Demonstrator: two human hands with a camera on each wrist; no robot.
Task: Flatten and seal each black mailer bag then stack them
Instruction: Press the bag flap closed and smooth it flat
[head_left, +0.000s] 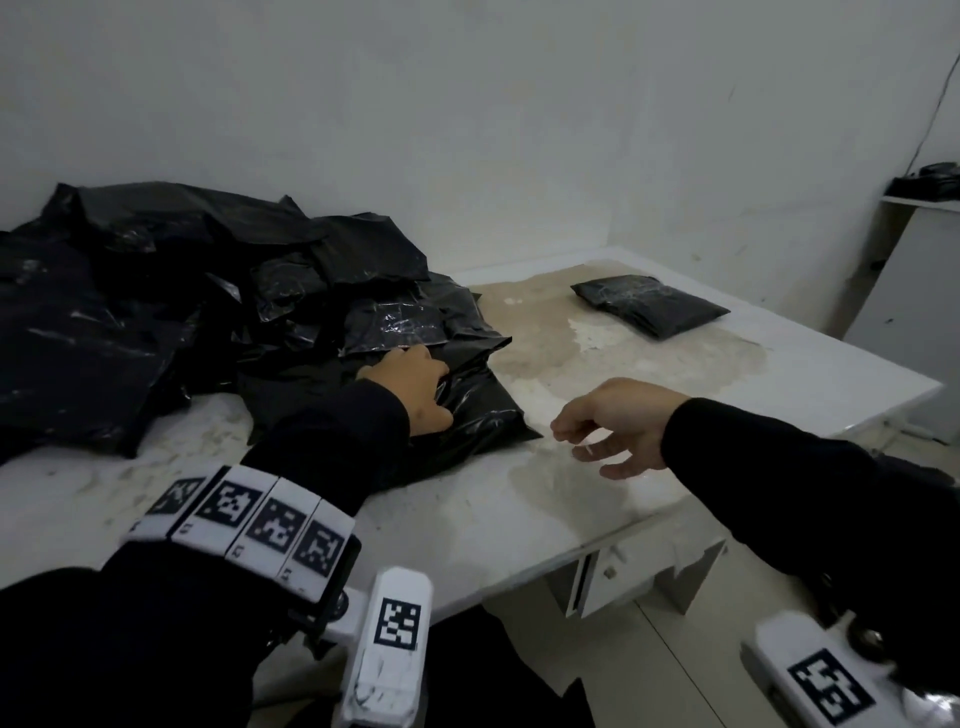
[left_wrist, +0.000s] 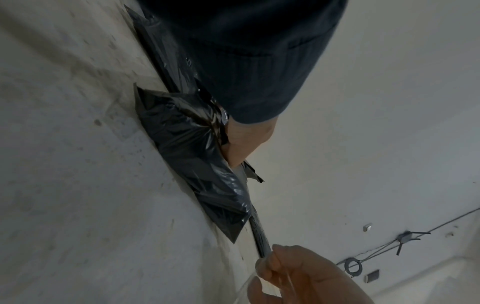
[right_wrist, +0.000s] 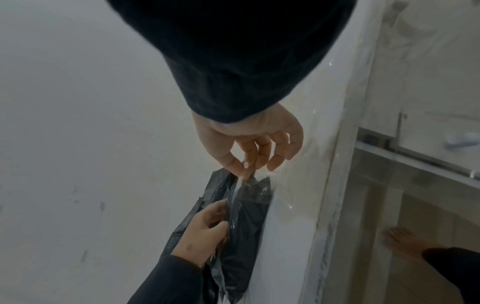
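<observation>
A black mailer bag (head_left: 483, 405) lies at the near edge of a heap of black mailer bags (head_left: 182, 291) on the white table (head_left: 519, 519). My left hand (head_left: 410, 389) grips its crumpled top, fingers dug into the plastic (left_wrist: 192, 156). Just right of the bag's corner, my right hand (head_left: 571, 436) hovers above the table; its thumb and forefinger (right_wrist: 244, 170) pinch a clear film strip (right_wrist: 240, 187) that runs down to the bag's mouth (right_wrist: 246, 226). One flat, closed black bag (head_left: 649, 304) lies alone at the far right of the table.
The table top is stained and worn, and it butts against a white wall behind. A drawer (head_left: 613, 571) hangs under its front edge. A white cabinet (head_left: 914, 291) stands to the right. A bare foot (right_wrist: 405, 240) rests on the tiled floor.
</observation>
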